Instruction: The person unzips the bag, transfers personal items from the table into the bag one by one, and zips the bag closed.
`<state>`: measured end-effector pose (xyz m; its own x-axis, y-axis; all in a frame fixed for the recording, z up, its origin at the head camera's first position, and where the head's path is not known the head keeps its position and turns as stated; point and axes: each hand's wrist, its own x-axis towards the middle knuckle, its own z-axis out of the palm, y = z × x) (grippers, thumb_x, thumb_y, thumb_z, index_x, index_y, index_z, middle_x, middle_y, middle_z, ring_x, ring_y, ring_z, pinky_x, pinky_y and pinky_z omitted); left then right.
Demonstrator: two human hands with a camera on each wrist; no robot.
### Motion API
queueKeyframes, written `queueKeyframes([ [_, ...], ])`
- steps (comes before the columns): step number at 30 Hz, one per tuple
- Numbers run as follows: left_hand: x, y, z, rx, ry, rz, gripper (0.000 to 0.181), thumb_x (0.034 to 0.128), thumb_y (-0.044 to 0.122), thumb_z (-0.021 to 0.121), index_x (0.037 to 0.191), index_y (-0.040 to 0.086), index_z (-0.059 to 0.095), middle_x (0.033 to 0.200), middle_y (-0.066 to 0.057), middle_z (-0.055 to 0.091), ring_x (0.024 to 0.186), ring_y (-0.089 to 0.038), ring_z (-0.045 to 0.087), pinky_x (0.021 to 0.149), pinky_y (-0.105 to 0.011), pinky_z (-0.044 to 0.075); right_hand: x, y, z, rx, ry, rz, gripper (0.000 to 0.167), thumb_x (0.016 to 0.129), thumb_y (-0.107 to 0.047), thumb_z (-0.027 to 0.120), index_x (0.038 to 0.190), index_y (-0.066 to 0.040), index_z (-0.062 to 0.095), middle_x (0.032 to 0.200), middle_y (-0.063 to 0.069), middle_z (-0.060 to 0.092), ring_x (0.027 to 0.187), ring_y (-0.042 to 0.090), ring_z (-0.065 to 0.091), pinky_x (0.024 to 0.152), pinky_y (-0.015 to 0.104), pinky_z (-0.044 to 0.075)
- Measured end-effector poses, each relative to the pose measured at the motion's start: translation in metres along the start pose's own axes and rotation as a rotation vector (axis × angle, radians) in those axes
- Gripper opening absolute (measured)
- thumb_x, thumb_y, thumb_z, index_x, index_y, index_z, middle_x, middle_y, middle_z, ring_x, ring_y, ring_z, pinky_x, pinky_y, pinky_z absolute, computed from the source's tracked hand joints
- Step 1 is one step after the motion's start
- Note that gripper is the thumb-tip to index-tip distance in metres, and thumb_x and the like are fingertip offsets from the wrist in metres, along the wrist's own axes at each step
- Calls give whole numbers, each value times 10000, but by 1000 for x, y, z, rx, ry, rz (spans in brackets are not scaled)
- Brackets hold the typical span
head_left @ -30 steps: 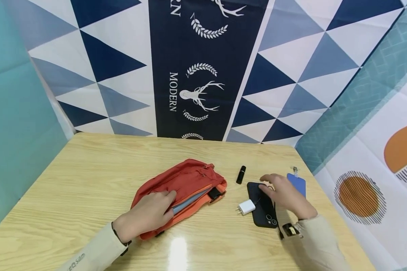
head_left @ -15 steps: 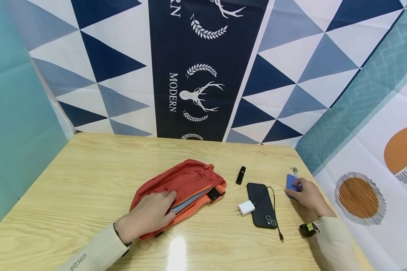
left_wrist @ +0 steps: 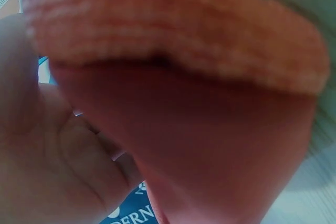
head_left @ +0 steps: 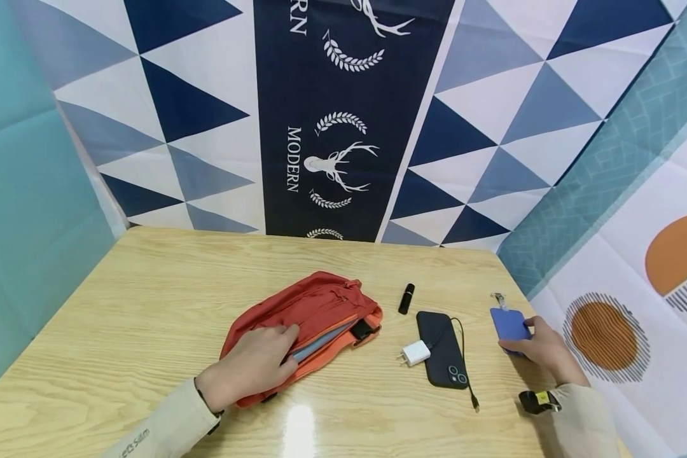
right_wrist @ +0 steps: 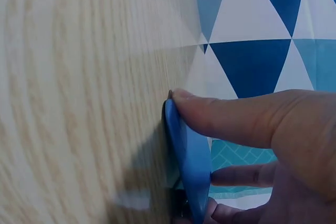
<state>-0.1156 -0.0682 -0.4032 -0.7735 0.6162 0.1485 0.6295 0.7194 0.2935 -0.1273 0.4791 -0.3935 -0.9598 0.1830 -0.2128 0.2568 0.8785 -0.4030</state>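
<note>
A red waist bag with orange edging lies left of the table's middle, and a blue-grey lining shows in its opened pocket. My left hand grips the bag beside that pocket; in the left wrist view the bag fills most of the picture and partly hides the fingers. Toward the right edge, my right hand pinches a blue badge holder with a metal clip at its far end. The right wrist view has the thumb on the holder's edge and fingers on the opposite side, close above the wood.
Between bag and badge holder lies a black phone. A white charger plug with a black cable rests against and across it. A small black tube lies farther back. Patterned cloth hangs behind the wooden table.
My right hand has moved right from above the phone to the badge holder and taken hold of it. The holder has shifted slightly and turned. My left hand stays on the bag.
</note>
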Motion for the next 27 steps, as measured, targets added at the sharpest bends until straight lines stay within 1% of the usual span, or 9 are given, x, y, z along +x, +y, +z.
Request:
queueKeyframes([
  [4, 2, -3, 0, 11, 24, 24, 155, 979, 195, 589, 1032, 59, 639, 679, 39, 500, 541, -67, 431, 483, -246, 376, 2, 3, 1, 8, -1, -3, 1020, 867, -513, 718, 1362, 216, 205, 1287, 517, 350, 1099, 598, 472, 839, 601, 456],
  [6, 3, -4, 0, 12, 37, 37, 115, 1000, 205, 580, 945, 107, 602, 619, 63, 422, 503, -62, 403, 464, -240, 356, 3, 5, 1, 13, 7, -12, 998, 874, -522, 707, 1367, 199, 224, 1282, 505, 366, 1092, 590, 476, 829, 598, 454],
  [12, 6, -8, -1, 10, 25, 77, 93, 1019, 180, 540, 953, 124, 572, 549, 72, 370, 415, -38, 351, 409, -208, 281, 2, 9, 2, 33, 34, -48, 854, 931, -482, 654, 1403, 142, 313, 1290, 457, 428, 1092, 551, 520, 813, 575, 468],
  [15, 5, -9, -5, 44, 55, 94, 117, 1020, 173, 533, 910, 137, 543, 534, 76, 351, 397, -32, 328, 401, -198, 241, 4, 10, 6, 44, 40, -53, 828, 939, -475, 644, 1397, 139, 330, 1271, 447, 452, 1062, 528, 550, 806, 560, 473],
  [17, 4, -9, -8, 83, 94, 110, 116, 1007, 163, 554, 895, 142, 534, 533, 80, 339, 395, -32, 312, 402, -199, 221, 6, 9, 9, 46, 43, -50, 845, 936, -488, 641, 1393, 147, 323, 1262, 451, 457, 1061, 535, 551, 804, 562, 476],
  [20, 4, -6, -14, 166, 173, 184, 105, 972, 141, 604, 898, 133, 530, 560, 86, 341, 408, -23, 296, 405, -197, 214, 8, 11, 12, 35, 44, -42, 884, 929, -516, 639, 1382, 167, 308, 1251, 462, 454, 1062, 551, 544, 798, 569, 478],
  [22, 8, -3, -16, 244, 248, 256, 105, 946, 115, 613, 888, 125, 526, 581, 82, 352, 421, -18, 287, 404, -188, 206, 8, 13, 12, 20, 50, -36, 896, 930, -521, 635, 1375, 178, 295, 1252, 471, 448, 1075, 568, 536, 795, 577, 483],
  [24, 13, 1, -18, 316, 340, 315, 121, 914, 83, 617, 857, 114, 514, 595, 70, 358, 431, -18, 269, 402, -182, 186, 10, 15, 10, 9, 56, -35, 905, 928, -529, 633, 1364, 187, 292, 1245, 478, 441, 1063, 573, 535, 788, 583, 480],
  [27, 21, 4, -22, 381, 453, 345, 154, 882, 57, 605, 800, 111, 486, 582, 58, 327, 430, -29, 221, 412, -188, 135, 11, 18, 8, -4, 64, -45, 905, 928, -536, 629, 1355, 191, 298, 1230, 483, 449, 1049, 576, 542, 772, 585, 482],
])
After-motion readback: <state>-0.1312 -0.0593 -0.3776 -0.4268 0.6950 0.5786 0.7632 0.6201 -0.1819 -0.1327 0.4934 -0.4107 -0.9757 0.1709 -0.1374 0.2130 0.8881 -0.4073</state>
